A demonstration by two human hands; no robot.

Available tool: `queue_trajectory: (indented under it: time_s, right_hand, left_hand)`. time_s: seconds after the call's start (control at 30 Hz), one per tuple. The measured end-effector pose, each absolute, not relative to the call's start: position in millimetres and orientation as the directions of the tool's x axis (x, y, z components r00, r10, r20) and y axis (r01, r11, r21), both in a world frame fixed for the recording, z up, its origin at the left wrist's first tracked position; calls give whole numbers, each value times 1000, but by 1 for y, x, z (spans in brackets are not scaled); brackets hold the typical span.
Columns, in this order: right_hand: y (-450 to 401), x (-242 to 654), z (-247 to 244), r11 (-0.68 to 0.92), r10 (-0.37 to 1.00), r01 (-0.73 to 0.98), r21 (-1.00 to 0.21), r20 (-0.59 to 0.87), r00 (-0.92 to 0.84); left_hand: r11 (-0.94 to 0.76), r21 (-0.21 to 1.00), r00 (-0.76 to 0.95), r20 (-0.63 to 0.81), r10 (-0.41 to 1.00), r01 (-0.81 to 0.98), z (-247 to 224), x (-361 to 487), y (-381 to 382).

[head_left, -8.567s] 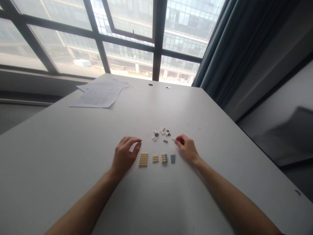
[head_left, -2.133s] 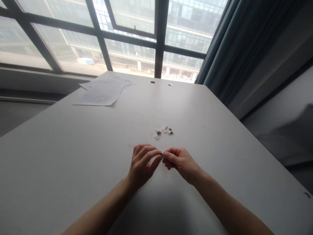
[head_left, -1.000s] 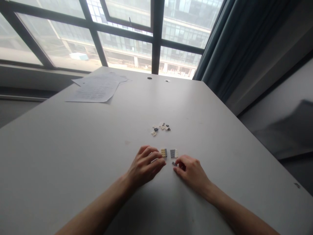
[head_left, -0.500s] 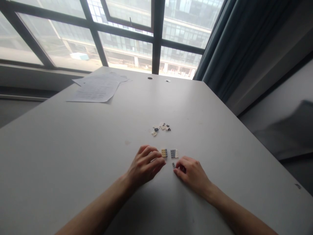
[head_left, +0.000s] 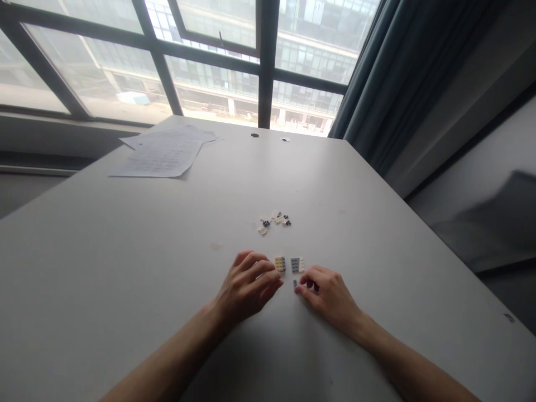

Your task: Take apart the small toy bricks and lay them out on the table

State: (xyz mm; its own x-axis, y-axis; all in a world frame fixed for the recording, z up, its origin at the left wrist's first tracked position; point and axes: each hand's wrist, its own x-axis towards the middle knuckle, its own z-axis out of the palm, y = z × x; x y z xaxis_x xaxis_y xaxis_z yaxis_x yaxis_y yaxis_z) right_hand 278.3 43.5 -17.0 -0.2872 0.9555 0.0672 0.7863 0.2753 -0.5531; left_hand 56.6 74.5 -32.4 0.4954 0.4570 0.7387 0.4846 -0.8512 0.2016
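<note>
Two small toy-brick pieces lie side by side with a narrow gap: a yellow-and-grey one (head_left: pixel 280 263) and a grey-and-white one (head_left: pixel 297 264). My left hand (head_left: pixel 253 283) rests beside the yellow-and-grey piece, its fingers loosely curved, apart and holding nothing. Whether a fingertip touches that piece, I cannot tell. Just below the grey-and-white piece is a narrow grey brick (head_left: pixel 295 283), with the thumb and index finger of my right hand (head_left: pixel 324 287) closed at its right side. Part of that brick is hidden by the fingertips.
Farther back on the white table (head_left: pixel 176 234) lies a loose group of white and dark bricks (head_left: pixel 276 219). Printed papers (head_left: pixel 159 153) are spread at the far left. Two round holes (head_left: pixel 254 135) are near the back edge, before the window.
The whole view has shifted slightly. The narrow grey brick sits a little straighter at my right fingertips. My left hand keeps almost the same place.
</note>
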Motion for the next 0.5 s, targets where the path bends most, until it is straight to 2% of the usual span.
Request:
queue_trajectory:
  time_s: [0.27,0.5]
  right_hand:
    - [133,275,-7,214,972,753,-622,216,-98]
    - [204,237,-24,249,961,781,-573,248,-125]
  left_hand:
    - [-841,224,459,754,470,493,-31,57,74]
    - [-836,244,434,764,477,491,-34,56,74]
